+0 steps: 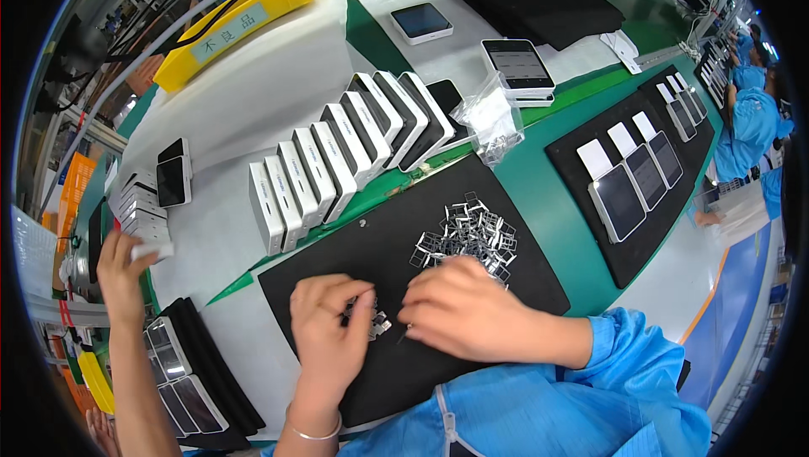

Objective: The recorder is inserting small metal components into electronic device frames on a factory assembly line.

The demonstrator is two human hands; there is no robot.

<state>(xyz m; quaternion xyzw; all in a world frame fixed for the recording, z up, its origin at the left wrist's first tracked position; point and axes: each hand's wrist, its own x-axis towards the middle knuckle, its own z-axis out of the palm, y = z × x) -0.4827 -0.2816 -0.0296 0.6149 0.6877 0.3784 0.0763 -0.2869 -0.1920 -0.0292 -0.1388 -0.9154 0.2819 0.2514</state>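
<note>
Over a black mat (379,242), my left hand (324,326) has its fingers curled and the thumb drawn close to the index finger. Whatever sits between those fingertips is too small to make out. A few small silver metal pieces (381,327) lie beside them. My right hand (463,309) is closed in a pinch just to the right, and the small thing at its fingertips is unclear. Beyond it spreads a heap of thin silver wire-like metal frames (468,233), partly covered by the hand.
White box-shaped devices (303,174) stand in a slanting row behind the mat. A clear plastic bag (493,120) lies near them. Devices with dark screens (619,204) rest at right. Another person's hand (122,276) reaches in at left. A yellow bin (244,27) stands far left.
</note>
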